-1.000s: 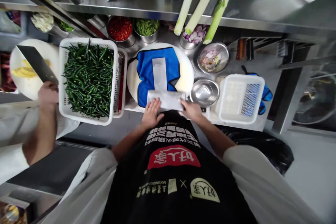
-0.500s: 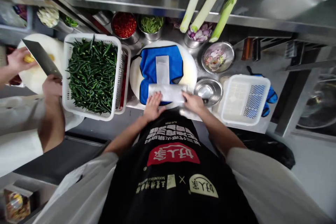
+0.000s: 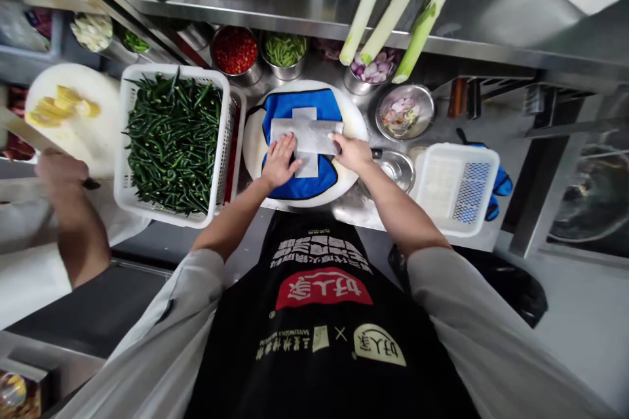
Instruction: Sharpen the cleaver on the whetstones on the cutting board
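The left hand (image 3: pixel 279 162) lay flat and open, fingers spread, pressing on the left end of a cleaver (image 3: pixel 308 135), and the right hand (image 3: pixel 350 152) was closed around the handle end at the other side. The wide blade rested flat on a pale whetstone (image 3: pixel 305 142), which was under both hands on a blue cloth (image 3: pixel 299 183) spread over a round white cutting board (image 3: pixel 354 124). The cloth probably was there so the stone would not slip, and the flat palm seemed to keep the blade pressed evenly against the stone. The long axis of the cleaver ran from left to right, between the two hands, with the handle toward the right hand; the stone pointed away from the body, so the two made a cross. I could not tell which side the edge faced. Just left of the left hand stood a white basket (image 3: pixel 219 144) full of green chilies (image 3: pixel 171 137). Right of the right hand were a small steel bowl (image 3: pixel 399 169) and an empty white basket (image 3: pixel 457 188). Beyond the hands, three leeks (image 3: pixel 393 6) leaned on the shelf. Far to the left, another person's hand (image 3: pixel 59 170) was near a second board (image 3: pixel 98 137).
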Motion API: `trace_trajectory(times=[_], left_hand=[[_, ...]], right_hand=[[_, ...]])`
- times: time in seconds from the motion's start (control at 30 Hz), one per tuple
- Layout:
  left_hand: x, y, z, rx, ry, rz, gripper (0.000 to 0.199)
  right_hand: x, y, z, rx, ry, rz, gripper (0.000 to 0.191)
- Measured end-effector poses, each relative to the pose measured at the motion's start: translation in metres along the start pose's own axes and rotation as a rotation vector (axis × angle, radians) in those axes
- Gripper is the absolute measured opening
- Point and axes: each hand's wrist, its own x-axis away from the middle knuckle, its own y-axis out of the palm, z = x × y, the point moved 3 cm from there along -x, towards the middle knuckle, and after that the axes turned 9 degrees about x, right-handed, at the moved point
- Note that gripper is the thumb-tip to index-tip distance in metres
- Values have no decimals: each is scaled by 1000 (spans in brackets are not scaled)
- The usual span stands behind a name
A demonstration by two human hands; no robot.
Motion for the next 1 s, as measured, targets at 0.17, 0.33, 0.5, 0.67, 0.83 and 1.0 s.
trace_trajectory(times=[0.17,0.33,0.5,0.67,0.83,1.0], left_hand=[[61,23,20,9,1,-94,78],[22,4,0,20,-30,-33,81],[-11,-62,11,42,34,111,68],[77,-29,78,365,-10,122,44],[70,34,103,750,-103,-140,33],[53,47,99,848,-209,-202,43]], right_hand=[[58,31,-14,-9,-29,-209,65],[20,3,-14,12,-23,-73,66],[-21,-56,-1,-149,-114,47,64],[43,-21,-3,-788,-248,34,41],[63,18,-36,-1410,-14,-90,29],[65,32,-60,-1975,74,-50,40]])
